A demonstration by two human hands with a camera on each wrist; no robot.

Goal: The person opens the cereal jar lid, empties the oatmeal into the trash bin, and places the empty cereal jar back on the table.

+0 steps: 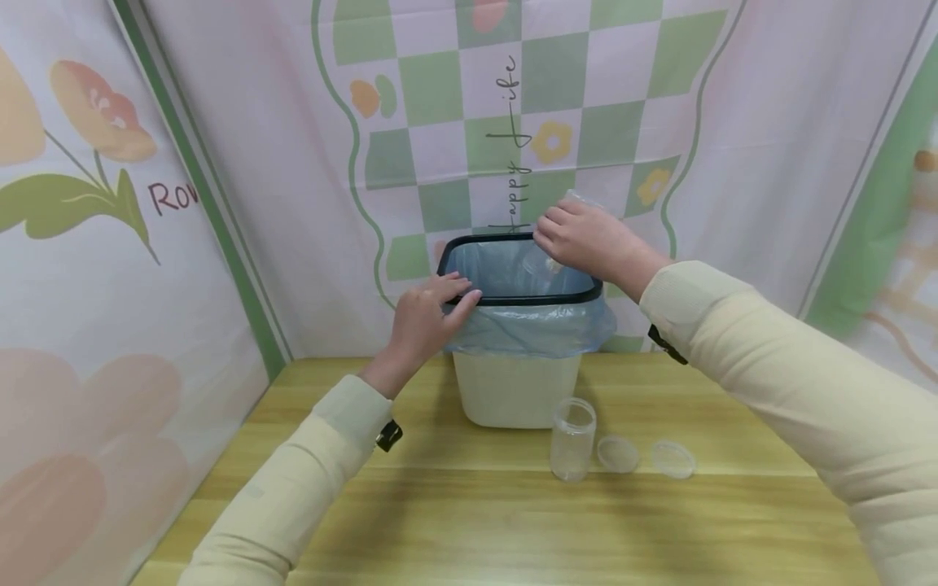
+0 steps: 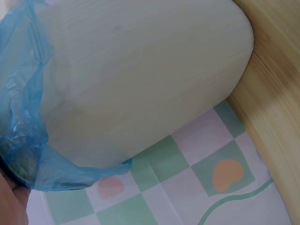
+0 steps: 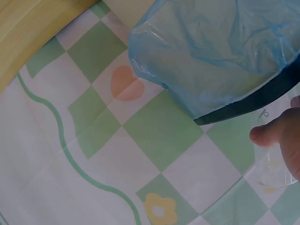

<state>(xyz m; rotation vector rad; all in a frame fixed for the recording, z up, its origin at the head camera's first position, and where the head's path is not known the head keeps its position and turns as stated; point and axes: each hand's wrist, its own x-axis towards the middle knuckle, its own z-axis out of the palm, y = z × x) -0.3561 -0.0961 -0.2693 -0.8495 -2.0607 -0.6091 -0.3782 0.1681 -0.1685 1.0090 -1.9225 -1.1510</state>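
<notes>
A cream bin (image 1: 518, 387) stands at the table's back edge, lined with a blue plastic bag (image 1: 528, 325) folded out over its black rim (image 1: 523, 300). My left hand (image 1: 432, 313) rests on the rim's left front corner, fingers and thumb reaching over it. Above the right side of the opening, my right hand (image 1: 586, 240) grips a clear plastic jar (image 3: 272, 171), seen with the thumb across it in the right wrist view. Mostly the hand hides this jar in the head view. Just below the hand, a small pale yellowish thing (image 1: 553, 265) shows against the bag.
A second clear jar (image 1: 572, 443) stands uncovered in front of the bin. Two clear round lids (image 1: 618, 454) lie flat to its right on the wooden table (image 1: 469, 521). Behind the bin hangs a printed curtain (image 1: 432, 89) with green checks.
</notes>
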